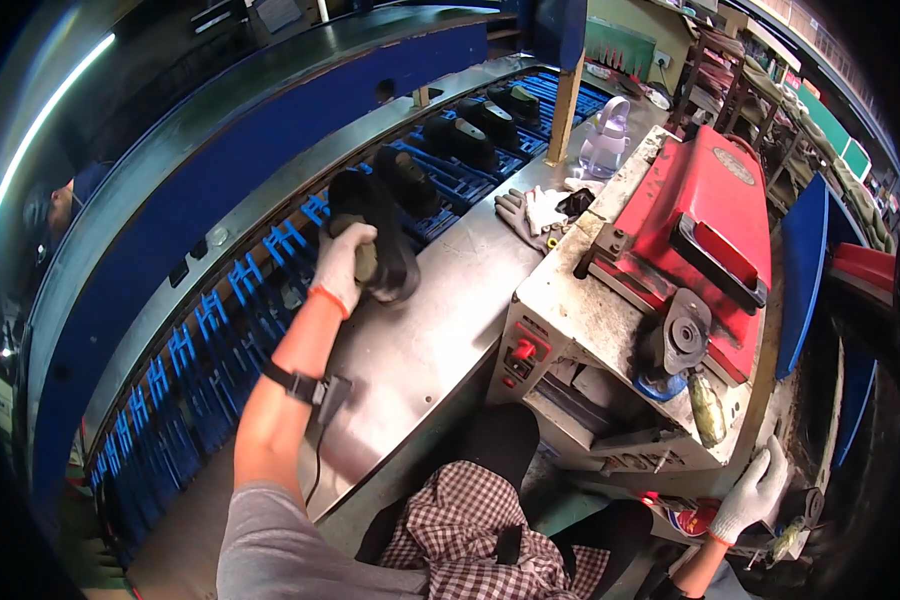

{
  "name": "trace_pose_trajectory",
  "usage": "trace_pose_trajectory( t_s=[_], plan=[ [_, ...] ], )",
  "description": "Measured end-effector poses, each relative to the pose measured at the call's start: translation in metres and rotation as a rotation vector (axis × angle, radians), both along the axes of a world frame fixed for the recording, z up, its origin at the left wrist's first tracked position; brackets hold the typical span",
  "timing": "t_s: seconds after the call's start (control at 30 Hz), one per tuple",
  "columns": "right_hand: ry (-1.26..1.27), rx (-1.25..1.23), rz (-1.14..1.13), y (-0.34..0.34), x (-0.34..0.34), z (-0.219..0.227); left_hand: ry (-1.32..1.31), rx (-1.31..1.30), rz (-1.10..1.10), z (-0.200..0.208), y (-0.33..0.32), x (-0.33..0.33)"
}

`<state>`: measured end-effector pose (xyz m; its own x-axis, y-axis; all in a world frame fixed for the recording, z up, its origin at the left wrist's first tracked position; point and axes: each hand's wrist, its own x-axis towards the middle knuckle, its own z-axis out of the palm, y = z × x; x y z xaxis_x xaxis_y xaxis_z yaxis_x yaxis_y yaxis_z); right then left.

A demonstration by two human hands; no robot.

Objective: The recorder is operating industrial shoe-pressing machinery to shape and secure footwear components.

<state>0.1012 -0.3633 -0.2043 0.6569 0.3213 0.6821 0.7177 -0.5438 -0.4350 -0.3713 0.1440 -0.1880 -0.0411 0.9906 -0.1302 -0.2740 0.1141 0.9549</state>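
Observation:
My left hand (340,264), in a white glove with an orange cuff, grips a black shoe (395,262) by its side. The shoe is tilted over the edge between the blue slatted conveyor and the metal table. Just behind it, another dark shoe (406,182) rests on the conveyor. Low at the right, my right hand (754,495), gloved the same way, has its fingers stretched out and appears to hold nothing. Beside that hand are a red can-like container (692,520) and a dark roll (802,508); whether the hand touches either, I cannot tell.
The blue conveyor (210,320) runs along the left under a blue beam (270,135), with several shoes farther along. A red machine (695,230) stands on a worn white cabinet (560,290) at right. Gloves (540,210) and a clear bottle (605,140) sit behind the table (410,370).

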Motion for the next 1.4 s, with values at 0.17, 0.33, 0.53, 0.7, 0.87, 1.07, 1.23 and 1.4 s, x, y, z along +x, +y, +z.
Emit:
trace_pose_trajectory(
  t_s=[0.17,0.33,0.53,0.7,0.87,1.07,1.23,1.4],
  plan=[
    [-0.009,-0.066,-0.006,-0.001,-0.001,0.003,0.482,0.191,0.216,-0.03,0.114,-0.024],
    [-0.013,-0.082,-0.03,0.003,-0.006,0.009,1.036,0.1,0.117,-0.082,0.149,-0.023],
    [-0.03,-0.092,-0.019,0.007,-0.007,0.01,1.009,-0.018,0.149,-0.08,0.128,-0.021],
    [-0.1,-0.08,0.002,0.013,-0.013,0.018,0.965,0.411,0.032,-0.034,0.035,0.041],
    [-0.149,-0.079,-0.03,0.019,-0.023,0.025,0.492,1.074,-0.311,0.064,-0.062,0.144],
    [-0.185,-0.039,-0.021,0.022,-0.024,0.027,0.464,1.736,-0.493,0.132,-0.137,0.278],
    [-0.16,-0.076,-0.046,0.02,-0.025,0.028,1.25,1.376,-0.899,0.15,-0.165,0.346],
    [-0.08,-0.06,-0.049,0.02,-0.028,0.031,1.222,0.819,-1.454,0.18,-0.157,0.373]
  ],
)
